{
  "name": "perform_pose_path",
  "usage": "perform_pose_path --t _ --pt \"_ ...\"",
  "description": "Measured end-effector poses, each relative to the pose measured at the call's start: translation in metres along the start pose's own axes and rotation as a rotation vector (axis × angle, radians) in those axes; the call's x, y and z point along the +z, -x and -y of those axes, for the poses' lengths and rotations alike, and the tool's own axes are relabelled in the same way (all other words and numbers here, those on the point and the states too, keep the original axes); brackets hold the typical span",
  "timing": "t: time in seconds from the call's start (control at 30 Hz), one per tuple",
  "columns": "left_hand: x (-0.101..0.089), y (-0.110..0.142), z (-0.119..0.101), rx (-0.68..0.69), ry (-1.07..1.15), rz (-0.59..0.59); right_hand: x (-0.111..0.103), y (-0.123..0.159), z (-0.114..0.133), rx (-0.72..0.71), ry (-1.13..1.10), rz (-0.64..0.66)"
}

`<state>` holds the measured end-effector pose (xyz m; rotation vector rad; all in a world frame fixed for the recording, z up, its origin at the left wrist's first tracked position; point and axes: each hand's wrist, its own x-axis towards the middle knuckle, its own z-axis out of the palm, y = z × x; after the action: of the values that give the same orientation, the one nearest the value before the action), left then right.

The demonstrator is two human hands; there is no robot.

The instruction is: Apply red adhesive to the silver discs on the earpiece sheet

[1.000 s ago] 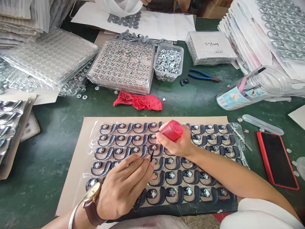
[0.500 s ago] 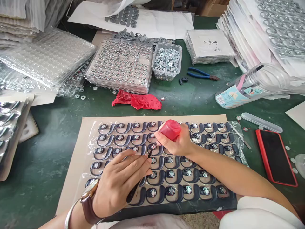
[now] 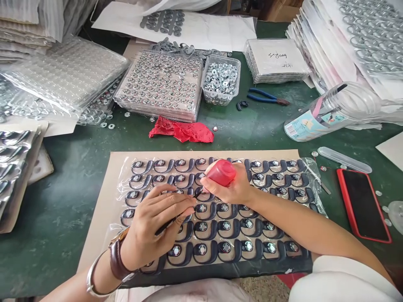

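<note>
My left hand is closed around black tweezers, whose tip points at a piece in the third row. In my right hand is a red squeeze bottle, tipped with its base toward me; its nozzle is hidden behind my fingers, close to the tweezers' tip. Beneath both hands lies a clear plastic tray on a beige cardboard sheet. Rows of black hook-shaped pieces sit in it, each with a small round silver part that looks like a tiny speaker.
Behind the sheet are a crumpled red cloth, a tray stack of round parts, a tub of silver discs and blue-handled pliers. A clear jar and a red-cased phone are at right.
My left hand has turned, laying the tweezers flatter, with their tip closer to the bottle. My right hand and the bottle have shifted slightly left. The view has moved a little.
</note>
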<state>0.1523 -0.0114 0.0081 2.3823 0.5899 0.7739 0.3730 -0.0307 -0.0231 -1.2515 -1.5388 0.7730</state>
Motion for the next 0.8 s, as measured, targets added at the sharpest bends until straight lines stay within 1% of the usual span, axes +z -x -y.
perform_pose_path --t 0.07,0.17,0.23,0.3,0.33,0.4,0.5,0.57,0.63,0.7,0.8 --pt "0.001 -0.001 0.001 -0.021 0.023 -0.032 0.001 0.0 -0.001 -0.039 0.027 -0.011" --pt "0.002 -0.002 0.001 -0.039 0.037 -0.048 0.002 -0.005 0.004 -0.076 0.122 -0.015" --pt "0.002 -0.003 0.002 -0.051 0.03 -0.053 -0.001 -0.011 0.012 -0.044 0.201 0.057" --pt "0.002 -0.003 0.002 -0.056 0.018 -0.058 -0.005 -0.016 0.022 0.022 0.235 0.141" --pt "0.002 -0.002 0.002 -0.052 0.01 -0.064 -0.007 -0.017 0.028 0.06 0.219 0.158" --pt "0.001 0.001 0.001 -0.027 -0.02 -0.071 -0.011 -0.014 0.036 0.14 0.129 0.125" --pt "-0.001 0.011 -0.007 0.092 -0.107 -0.036 -0.011 0.002 0.038 0.236 -0.081 0.04" --pt "0.0 0.02 -0.014 0.194 -0.173 0.0 -0.008 0.017 0.032 0.244 -0.194 -0.008" --pt "0.001 0.028 -0.021 0.264 -0.22 0.018 -0.002 0.03 0.022 0.23 -0.262 -0.024" --pt "0.004 0.032 -0.025 0.29 -0.249 0.035 0.004 0.038 0.013 0.219 -0.29 -0.006" --pt "0.008 0.035 -0.027 0.29 -0.266 0.05 0.009 0.042 0.006 0.199 -0.277 0.021"
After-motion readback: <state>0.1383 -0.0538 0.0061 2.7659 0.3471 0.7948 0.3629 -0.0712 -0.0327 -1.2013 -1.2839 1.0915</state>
